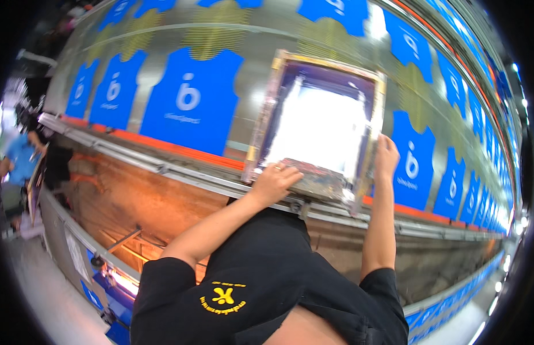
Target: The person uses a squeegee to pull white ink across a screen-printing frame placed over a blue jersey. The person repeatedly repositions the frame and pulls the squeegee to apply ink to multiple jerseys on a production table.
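Note:
A rectangular screen printing frame [255, 135] with a worn rim, a dark purple border and a bright pale middle lies tilted on the long table, over the row of blue shirt-shaped pieces. My left hand [275, 183] has its fingers curled on a dark, stained bar or band [321, 183] along the frame's near end; exactly what they grip is blurred. My right hand [386, 155] grips the frame's right side, fingers wrapped at the edge. Blue pieces with white prints [192, 123] lie to its left, others [410, 184] to its right.
The long table's metal rail [134, 148] runs across before me, beside orange edging. More blue pieces [336, 14] line the far side. Below the rail is a rusty orange surface [129, 190]. A person in a blue top [22, 152] is at the far left.

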`<state>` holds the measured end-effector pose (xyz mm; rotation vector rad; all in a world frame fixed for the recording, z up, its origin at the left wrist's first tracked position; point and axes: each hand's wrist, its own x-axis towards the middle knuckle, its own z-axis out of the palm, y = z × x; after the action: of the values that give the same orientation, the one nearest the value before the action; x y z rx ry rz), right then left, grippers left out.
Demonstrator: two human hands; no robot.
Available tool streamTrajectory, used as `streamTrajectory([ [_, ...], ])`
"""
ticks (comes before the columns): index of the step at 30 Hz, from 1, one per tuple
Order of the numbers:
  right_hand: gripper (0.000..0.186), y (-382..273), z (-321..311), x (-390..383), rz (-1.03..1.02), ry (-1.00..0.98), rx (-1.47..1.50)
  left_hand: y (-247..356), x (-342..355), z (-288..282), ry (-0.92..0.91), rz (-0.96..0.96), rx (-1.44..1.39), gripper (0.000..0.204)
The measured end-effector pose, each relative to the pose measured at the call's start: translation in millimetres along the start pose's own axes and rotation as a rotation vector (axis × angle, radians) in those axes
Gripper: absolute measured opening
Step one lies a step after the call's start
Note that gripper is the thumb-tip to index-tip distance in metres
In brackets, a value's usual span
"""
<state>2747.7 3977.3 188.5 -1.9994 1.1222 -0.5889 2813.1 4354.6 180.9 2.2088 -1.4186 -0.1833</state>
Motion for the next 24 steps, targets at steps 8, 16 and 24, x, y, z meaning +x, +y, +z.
streamTrajectory([
  [8, 0.039, -71, 95, -57, 0.022, -0.046, 0.200, -99, -42, -89, -0.077, -0.075, -0.037, 0.068],
  [16, 0.026, -165, 308, -184, -0.009, 0.025, 0.288, -263, -137, -214, -0.341, -0.248, -0.022, 0.068],
  [24, 0.025, -208, 360, -208, 0.122, -0.027, 0.069, -313, -154, -263, -0.488, -0.279, 0.019, 0.056],
])
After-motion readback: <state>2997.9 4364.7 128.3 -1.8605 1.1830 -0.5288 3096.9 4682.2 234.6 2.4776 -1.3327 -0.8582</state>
